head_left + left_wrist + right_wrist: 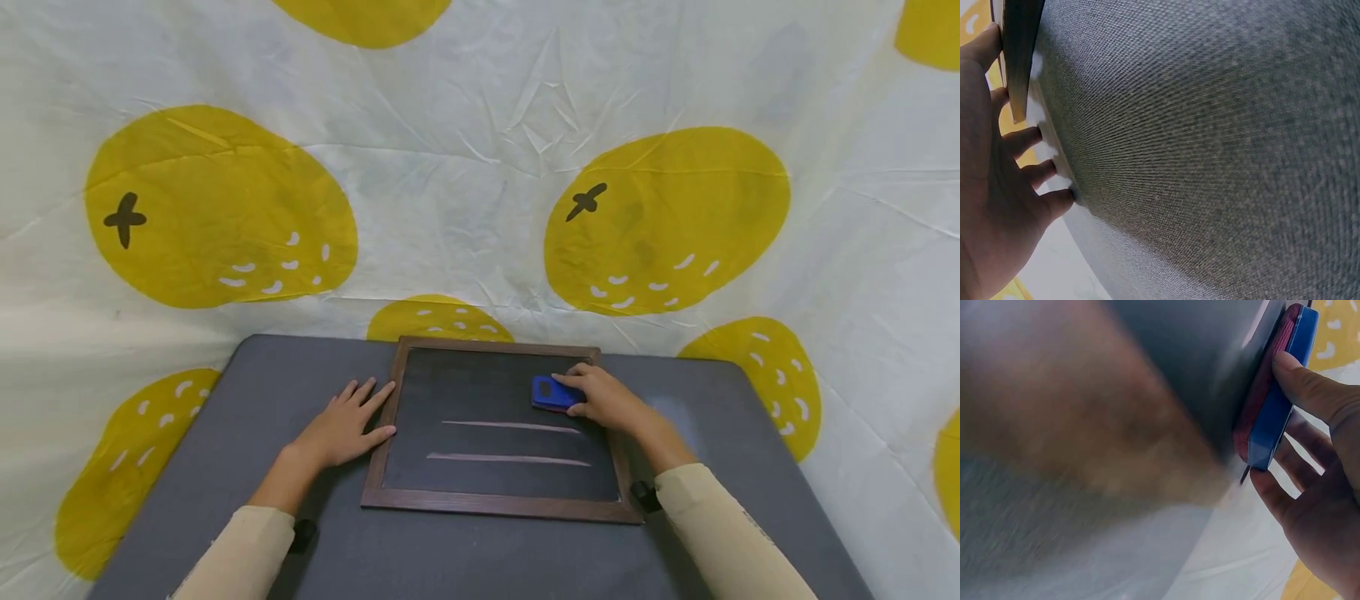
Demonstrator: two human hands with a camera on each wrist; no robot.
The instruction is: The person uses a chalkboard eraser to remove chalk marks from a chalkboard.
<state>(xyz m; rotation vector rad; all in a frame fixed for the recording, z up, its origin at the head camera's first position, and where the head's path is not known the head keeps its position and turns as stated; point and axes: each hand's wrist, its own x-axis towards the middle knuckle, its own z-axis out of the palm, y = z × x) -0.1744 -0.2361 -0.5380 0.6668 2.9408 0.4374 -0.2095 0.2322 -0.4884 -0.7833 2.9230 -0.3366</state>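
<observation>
A chalkboard (495, 387) in a brown wooden frame lies on the grey table. Two pale pinkish chalk lines (510, 460) run across its lower half. My right hand (607, 400) grips a blue chalkboard eraser (551, 393) by its edges, over the board's upper right part. In the right wrist view the eraser's dark red felt side (1266, 387) faces the board, with the thumb along its near edge. My left hand (341, 429) has its fingers spread, the forefinger and thumb touching the left side of the frame (1019, 69) and the other fingers resting on the table.
The grey table (300, 375) extends on both sides of the board and in front of it. Behind it hangs a white cloth (450, 208) printed with large yellow fruit shapes. Dark wrist cameras (303, 533) sit at both cuffs.
</observation>
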